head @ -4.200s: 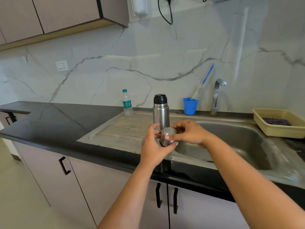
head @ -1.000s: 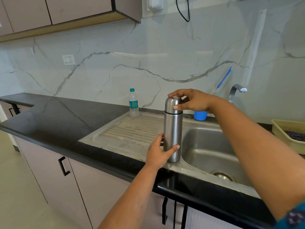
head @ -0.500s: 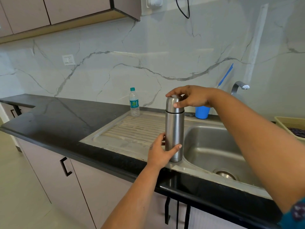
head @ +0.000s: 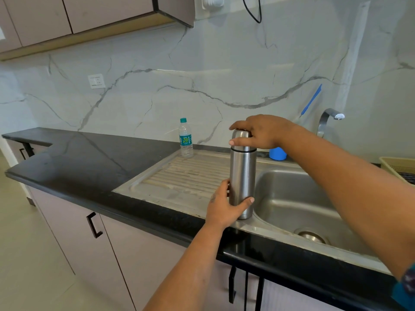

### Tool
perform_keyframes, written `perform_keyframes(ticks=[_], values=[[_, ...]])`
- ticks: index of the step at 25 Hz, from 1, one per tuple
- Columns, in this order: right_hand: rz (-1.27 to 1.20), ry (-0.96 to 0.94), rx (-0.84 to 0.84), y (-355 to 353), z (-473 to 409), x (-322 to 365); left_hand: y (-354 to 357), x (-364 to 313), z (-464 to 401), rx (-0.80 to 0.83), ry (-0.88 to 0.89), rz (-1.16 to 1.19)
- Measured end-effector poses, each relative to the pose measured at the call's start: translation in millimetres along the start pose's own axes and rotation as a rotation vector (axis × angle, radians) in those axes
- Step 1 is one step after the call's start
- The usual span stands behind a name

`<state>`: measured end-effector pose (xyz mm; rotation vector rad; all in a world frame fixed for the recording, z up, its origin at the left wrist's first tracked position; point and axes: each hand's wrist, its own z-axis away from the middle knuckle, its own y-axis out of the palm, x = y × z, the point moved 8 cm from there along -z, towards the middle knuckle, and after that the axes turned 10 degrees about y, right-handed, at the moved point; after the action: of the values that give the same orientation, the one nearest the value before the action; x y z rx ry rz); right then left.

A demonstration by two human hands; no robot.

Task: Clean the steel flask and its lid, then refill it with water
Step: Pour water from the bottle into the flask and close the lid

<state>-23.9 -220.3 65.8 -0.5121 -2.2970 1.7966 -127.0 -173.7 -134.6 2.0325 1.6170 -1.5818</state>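
Stood the flask (head: 242, 182) upright on the sink (head: 289, 194) edge, left hand (head: 224, 206) wrapped round its base, right hand (head: 261, 131) gripping the lid (head: 241, 140) on top; looked near the finish, cleaning and refill impossible to confirm
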Motion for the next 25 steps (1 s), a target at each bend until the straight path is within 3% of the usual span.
perform_keyframes(ticks=[5, 11, 14, 16, 21, 25], values=[[-0.076, 0.009, -0.007, 4, -3, 6, 4, 3, 1, 0.004, 0.003, -0.076], [0.138, 0.224, -0.142, -6, 4, 17, 2, -1, 3, -0.001, 0.007, -0.158], [0.118, 0.290, -0.133, -6, 7, 22, 1, -5, 4, -0.019, 0.022, -0.175], [-0.067, 0.292, -0.081, 0, 12, 14, 1, -4, 4, -0.015, 0.005, -0.140], [-1.071, 0.410, 0.084, 51, 48, -38, 0, 8, 6, 0.006, -0.043, 0.120], [-1.200, 0.424, 0.351, 132, 77, -42, -6, 4, 8, -0.046, -0.113, 0.438]])
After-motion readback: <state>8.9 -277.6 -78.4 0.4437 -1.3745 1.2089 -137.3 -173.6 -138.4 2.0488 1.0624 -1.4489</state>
